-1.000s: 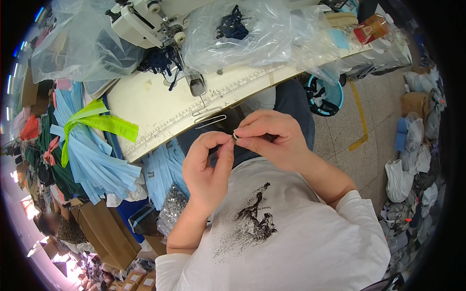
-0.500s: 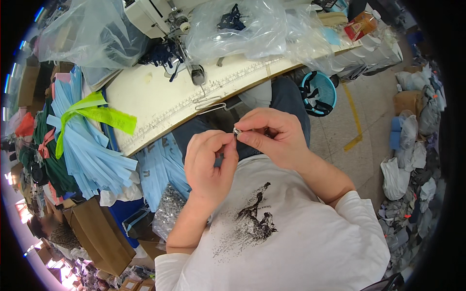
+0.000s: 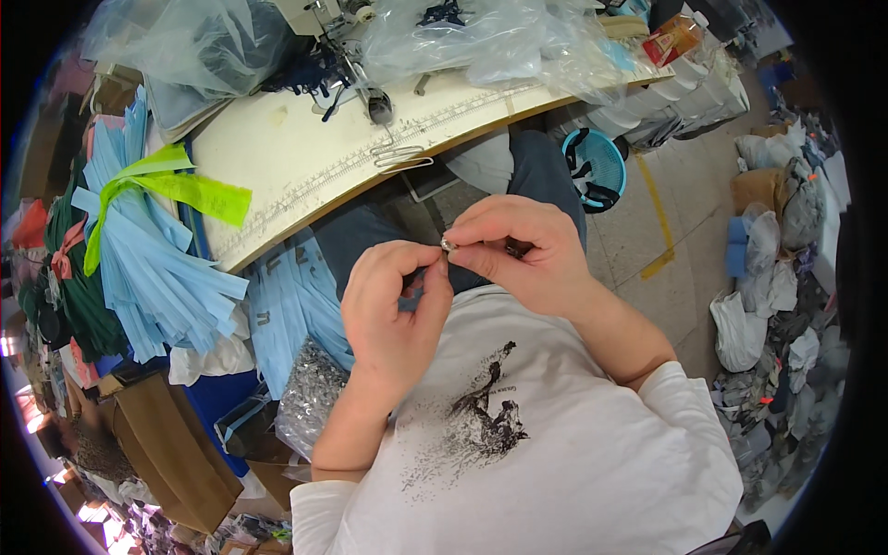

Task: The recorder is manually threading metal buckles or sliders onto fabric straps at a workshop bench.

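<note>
Head view: above the lap, the right hand (image 3: pixel 524 245) pinches a small silvery metal piece (image 3: pixel 449 246) by thumb and forefinger, presumably because it is tiny. The left hand's (image 3: pixel 390 310) fingertips meet it; whether they grip, I cannot tell. A neon-green strip (image 3: pixel 211 193) seemingly bundles pale-blue strips (image 3: pixel 166 282).

Workpiece (image 3: pixel 449 245) between left hand (image 3: pixel 393 310) and right hand (image 3: pixel 534 250), this side of worktop (image 3: pixel 305 153). Sewing machine (image 3: pixel 305 17) on worktop's far side; plastic bag (image 3: pixel 499 51) right of it. Strip bundle (image 3: pixel 162 268) off left end. Basket (image 3: pixel 608 165) on floor (image 3: pixel 615 245), right; heap of bags (image 3: pixel 740 338) farther right.
</note>
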Demonstrator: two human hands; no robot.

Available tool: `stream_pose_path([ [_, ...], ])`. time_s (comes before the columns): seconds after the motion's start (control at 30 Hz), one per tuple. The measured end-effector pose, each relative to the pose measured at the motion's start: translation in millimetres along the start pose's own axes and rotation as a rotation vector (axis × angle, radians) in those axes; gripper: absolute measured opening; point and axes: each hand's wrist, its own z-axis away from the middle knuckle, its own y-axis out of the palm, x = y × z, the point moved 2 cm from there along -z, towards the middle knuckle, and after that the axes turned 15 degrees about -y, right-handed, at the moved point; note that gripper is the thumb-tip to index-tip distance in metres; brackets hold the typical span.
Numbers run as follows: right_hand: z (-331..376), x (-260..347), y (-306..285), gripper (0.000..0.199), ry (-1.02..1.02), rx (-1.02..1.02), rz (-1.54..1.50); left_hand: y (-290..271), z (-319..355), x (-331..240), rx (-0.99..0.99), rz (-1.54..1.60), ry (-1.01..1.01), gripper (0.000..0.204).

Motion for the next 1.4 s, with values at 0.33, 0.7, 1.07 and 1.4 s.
stream_pose_path([
  [0.33, -8, -14, -1, 0.021, -0.084, 0.032, 0.114, 0, -9, 3, -0.013, 0.030, -0.056, 0.017],
  [0.7, -18, -43, -30, 0.020, -0.043, -0.029, 0.045, 29, -41, 0, 0.053, 0.300, -0.318, 0.016],
  [1.07, -21, -60, -52, 0.017, 0.115, -0.051, -0.109, 44, -62, -7, 0.028, -0.061, -0.111, 0.018],
  [1.4, -23, -66, -55, 0.028, -0.112, -0.056, 0.067, 51, -66, -8, 0.027, -0.027, -0.213, 0.014],
])
